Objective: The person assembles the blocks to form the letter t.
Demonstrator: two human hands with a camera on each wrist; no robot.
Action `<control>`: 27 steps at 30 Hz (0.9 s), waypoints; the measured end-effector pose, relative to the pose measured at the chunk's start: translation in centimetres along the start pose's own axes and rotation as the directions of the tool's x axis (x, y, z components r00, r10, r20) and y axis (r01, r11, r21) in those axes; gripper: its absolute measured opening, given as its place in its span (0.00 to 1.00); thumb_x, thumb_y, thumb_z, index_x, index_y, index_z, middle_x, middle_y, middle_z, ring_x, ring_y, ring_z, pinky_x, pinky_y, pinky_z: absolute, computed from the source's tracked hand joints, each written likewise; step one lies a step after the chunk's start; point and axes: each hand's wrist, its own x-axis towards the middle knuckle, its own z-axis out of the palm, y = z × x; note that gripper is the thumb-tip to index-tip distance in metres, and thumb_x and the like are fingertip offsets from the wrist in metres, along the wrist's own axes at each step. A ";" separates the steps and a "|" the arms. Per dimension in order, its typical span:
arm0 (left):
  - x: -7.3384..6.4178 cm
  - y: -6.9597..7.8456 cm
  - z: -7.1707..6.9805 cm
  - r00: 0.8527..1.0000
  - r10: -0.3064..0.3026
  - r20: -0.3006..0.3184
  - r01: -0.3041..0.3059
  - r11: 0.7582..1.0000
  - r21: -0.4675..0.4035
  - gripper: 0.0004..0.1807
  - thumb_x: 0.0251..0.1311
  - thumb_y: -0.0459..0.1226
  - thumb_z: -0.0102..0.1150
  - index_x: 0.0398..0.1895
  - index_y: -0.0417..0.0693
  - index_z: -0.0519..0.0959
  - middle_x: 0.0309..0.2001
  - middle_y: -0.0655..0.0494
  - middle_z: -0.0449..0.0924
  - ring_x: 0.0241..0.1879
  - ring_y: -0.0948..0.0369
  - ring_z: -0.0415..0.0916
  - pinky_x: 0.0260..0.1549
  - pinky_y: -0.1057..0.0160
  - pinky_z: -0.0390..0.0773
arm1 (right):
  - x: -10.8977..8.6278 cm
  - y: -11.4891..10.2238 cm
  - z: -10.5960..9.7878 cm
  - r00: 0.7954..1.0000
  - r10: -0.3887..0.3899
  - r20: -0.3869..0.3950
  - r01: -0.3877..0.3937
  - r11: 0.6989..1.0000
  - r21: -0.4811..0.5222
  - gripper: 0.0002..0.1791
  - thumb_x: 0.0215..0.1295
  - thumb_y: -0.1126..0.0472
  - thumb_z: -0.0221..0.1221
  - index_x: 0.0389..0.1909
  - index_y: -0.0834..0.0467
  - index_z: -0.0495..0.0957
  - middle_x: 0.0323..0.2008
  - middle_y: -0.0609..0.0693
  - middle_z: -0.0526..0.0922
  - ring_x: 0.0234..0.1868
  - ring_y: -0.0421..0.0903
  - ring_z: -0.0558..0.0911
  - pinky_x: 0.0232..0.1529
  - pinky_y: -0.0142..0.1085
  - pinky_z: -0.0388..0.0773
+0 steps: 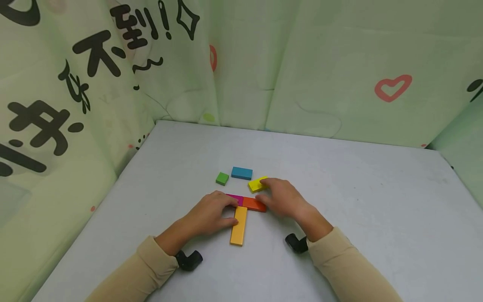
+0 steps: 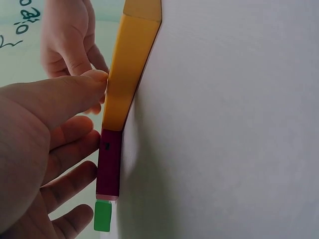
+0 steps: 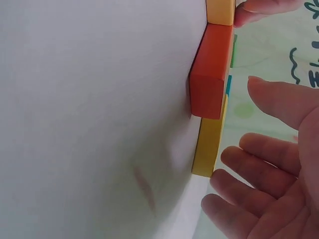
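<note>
My left hand [image 1: 209,213] rests its thumb on the top of a long amber block [image 1: 238,231]. Its fingers lie at a magenta block [image 1: 240,199], partly covering it. The magenta block and a red-orange block [image 1: 254,204] form a crossbar at the amber block's far end. My right hand [image 1: 282,198] reaches over from the right with its fingers apart. Its fingertips are right at a yellow block [image 1: 256,184], and its thumb is above the red-orange block. In the right wrist view, the yellow block [image 3: 208,149] lies flat behind the red-orange one.
A small green block [image 1: 222,178] and a blue block [image 1: 242,173] lie farther back on the white table [image 1: 362,218]. Pale green curtains [image 1: 324,75] with printed characters and hearts enclose it. Black wrist mounts [image 1: 189,260] project from below both sleeves.
</note>
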 end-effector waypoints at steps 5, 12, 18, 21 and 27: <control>-0.1 -0.1 0.0 1.000 -0.004 0.000 0.004 1.000 0.006 0.24 0.58 0.46 0.72 0.55 0.48 0.81 0.51 0.56 0.81 0.57 0.55 0.72 0.56 0.54 0.75 | 0.6 0.0 0.0 1.000 0.021 0.004 -0.021 0.999 0.037 0.30 0.69 0.55 0.63 0.66 0.66 0.71 0.62 0.60 0.76 0.62 0.59 0.74 0.63 0.53 0.71; 0.0 -0.2 0.1 1.000 -0.005 -0.005 0.005 1.000 0.014 0.24 0.58 0.47 0.72 0.55 0.49 0.81 0.51 0.57 0.81 0.56 0.56 0.72 0.56 0.55 0.76 | 1.2 -0.3 0.0 0.999 0.028 0.019 -0.028 0.999 0.030 0.30 0.68 0.55 0.64 0.66 0.64 0.72 0.62 0.60 0.76 0.61 0.57 0.74 0.62 0.50 0.72; 0.0 -0.2 0.1 1.000 -0.006 -0.002 0.006 1.000 0.004 0.24 0.58 0.47 0.72 0.55 0.48 0.81 0.51 0.57 0.81 0.56 0.55 0.72 0.56 0.55 0.76 | 1.6 -0.7 -0.1 0.998 0.040 0.039 -0.042 0.999 0.035 0.31 0.67 0.55 0.64 0.68 0.63 0.70 0.64 0.60 0.75 0.62 0.58 0.73 0.62 0.51 0.72; 0.0 -0.2 0.1 1.000 -0.010 0.001 0.010 1.000 0.002 0.24 0.58 0.47 0.72 0.55 0.48 0.81 0.51 0.57 0.81 0.56 0.56 0.72 0.56 0.55 0.76 | 1.9 -0.8 -0.1 0.998 0.060 0.033 -0.060 0.998 0.022 0.32 0.67 0.54 0.65 0.68 0.65 0.69 0.63 0.60 0.74 0.60 0.57 0.73 0.62 0.50 0.72; 0.1 -0.2 0.2 1.000 -0.017 0.002 0.017 1.000 0.018 0.24 0.58 0.47 0.72 0.56 0.49 0.82 0.51 0.57 0.81 0.56 0.56 0.72 0.56 0.55 0.76 | 2.3 -0.9 0.1 0.995 0.096 0.000 -0.096 0.995 -0.025 0.35 0.66 0.52 0.66 0.67 0.67 0.69 0.62 0.62 0.75 0.56 0.57 0.74 0.59 0.48 0.75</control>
